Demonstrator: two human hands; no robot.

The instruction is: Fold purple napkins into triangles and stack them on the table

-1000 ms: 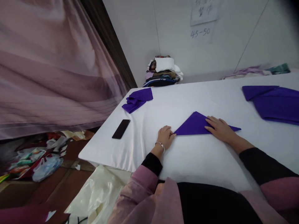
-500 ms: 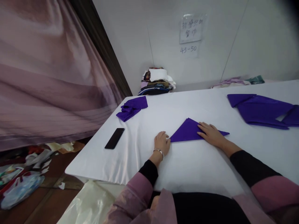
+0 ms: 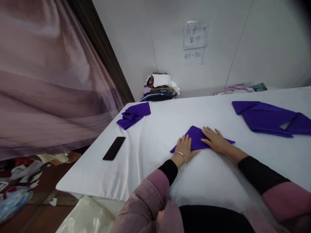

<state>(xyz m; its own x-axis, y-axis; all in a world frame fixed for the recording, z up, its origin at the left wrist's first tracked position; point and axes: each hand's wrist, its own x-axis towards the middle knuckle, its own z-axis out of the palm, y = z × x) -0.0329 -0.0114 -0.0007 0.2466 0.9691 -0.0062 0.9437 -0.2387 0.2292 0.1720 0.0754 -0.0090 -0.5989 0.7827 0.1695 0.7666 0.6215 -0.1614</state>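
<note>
The folded purple cloth lies flat on the white-covered table as a triangle, directly beneath both hands, with its apex pointing away from the person. The left hand rests palm down on the left portion, fingers extended and its thumb pointing toward the right hand. The right hand lies flat across the right portion, fingers extended, with the cloth's right tip projecting beyond it.
</note>
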